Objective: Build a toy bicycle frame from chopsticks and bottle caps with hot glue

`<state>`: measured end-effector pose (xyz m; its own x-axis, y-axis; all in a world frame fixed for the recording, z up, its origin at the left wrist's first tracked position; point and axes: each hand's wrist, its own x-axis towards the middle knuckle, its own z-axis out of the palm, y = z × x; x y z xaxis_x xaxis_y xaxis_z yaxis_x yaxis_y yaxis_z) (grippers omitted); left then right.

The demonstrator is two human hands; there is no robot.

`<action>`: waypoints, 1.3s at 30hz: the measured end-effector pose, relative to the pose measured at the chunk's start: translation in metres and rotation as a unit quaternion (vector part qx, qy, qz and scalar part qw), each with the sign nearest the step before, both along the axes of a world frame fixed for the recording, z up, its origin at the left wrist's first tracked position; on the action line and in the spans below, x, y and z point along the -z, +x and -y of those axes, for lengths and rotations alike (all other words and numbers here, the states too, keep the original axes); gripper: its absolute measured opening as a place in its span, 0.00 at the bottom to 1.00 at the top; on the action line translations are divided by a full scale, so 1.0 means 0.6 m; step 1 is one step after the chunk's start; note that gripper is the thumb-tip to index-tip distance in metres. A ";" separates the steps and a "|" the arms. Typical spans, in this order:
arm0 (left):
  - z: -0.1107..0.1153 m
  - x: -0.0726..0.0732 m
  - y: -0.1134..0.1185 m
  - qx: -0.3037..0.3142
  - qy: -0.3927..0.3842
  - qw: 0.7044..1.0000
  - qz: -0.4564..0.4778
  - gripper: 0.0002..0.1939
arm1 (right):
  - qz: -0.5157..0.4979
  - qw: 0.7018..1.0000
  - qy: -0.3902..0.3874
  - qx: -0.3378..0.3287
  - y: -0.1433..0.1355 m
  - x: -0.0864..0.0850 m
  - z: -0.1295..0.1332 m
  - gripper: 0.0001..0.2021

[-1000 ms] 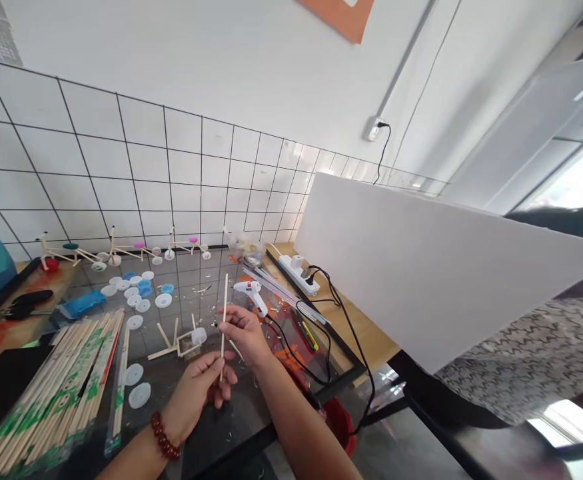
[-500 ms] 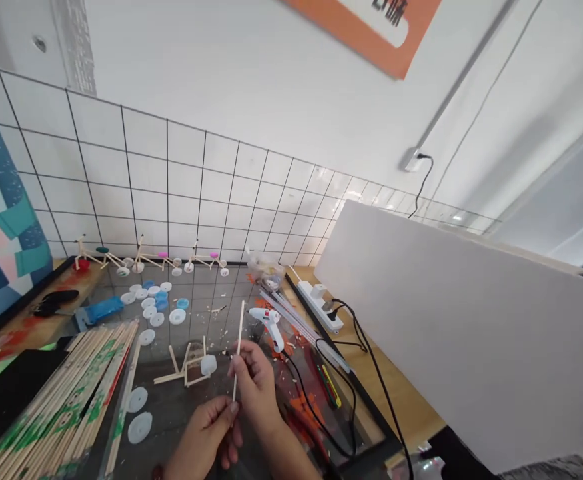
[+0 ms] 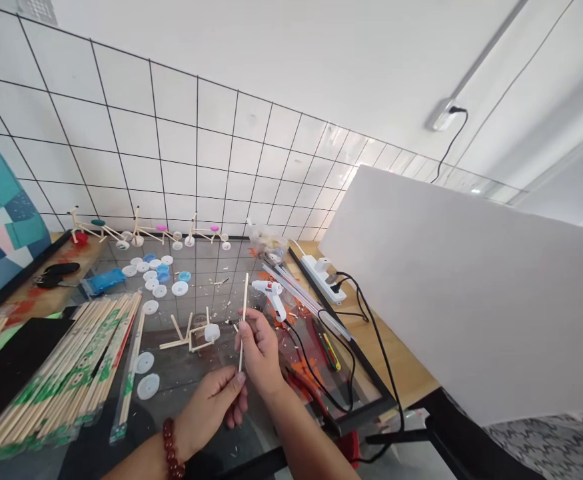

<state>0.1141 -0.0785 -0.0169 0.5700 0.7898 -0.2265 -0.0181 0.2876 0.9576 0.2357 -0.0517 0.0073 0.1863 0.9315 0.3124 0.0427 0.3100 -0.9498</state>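
A pale wooden stick (image 3: 245,293) stands nearly upright, tip up, between my two hands. My left hand (image 3: 220,399) pinches its lower end between thumb and fingers. Higher up, my right hand (image 3: 258,348) grips the middle of the same stick. Left of the hands lies a small frame of glued sticks (image 3: 191,339) with a white round cap (image 3: 212,333) on it. Just beyond my right hand a white glue gun (image 3: 271,298) rests on the dark glass tabletop, its black cable running toward me.
Wrapped chopsticks (image 3: 81,360) fill the left side. Bottle caps (image 3: 180,288) lie scattered behind, with small stick bicycles (image 3: 204,232) along the back edge. To the right are glue sticks (image 3: 311,303), a power strip (image 3: 324,280), a utility knife (image 3: 330,352) and red-handled pliers (image 3: 307,392).
The view has tilted down, so the table sits higher in the picture and a bead bracelet shows on my left wrist. Both hands keep their hold on the stick.
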 end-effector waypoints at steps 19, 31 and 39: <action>0.001 -0.002 0.000 0.011 0.023 0.999 -0.020 0.36 | 0.093 0.994 0.041 0.034 0.000 0.010 -0.007 0.13; -0.002 0.004 0.006 -0.001 0.023 0.999 -0.025 0.24 | 0.041 0.999 -0.003 0.029 0.006 0.010 -0.017 0.12; 0.001 0.007 0.006 0.001 0.022 0.999 -0.036 0.25 | 0.003 1.000 0.003 0.014 0.004 0.011 -0.018 0.09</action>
<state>0.1176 -0.0791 -0.0211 0.5555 0.7986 -0.2317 0.0520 0.2448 0.9682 0.2381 -0.0409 0.0005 0.2103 0.9241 0.3190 0.0576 0.3140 -0.9477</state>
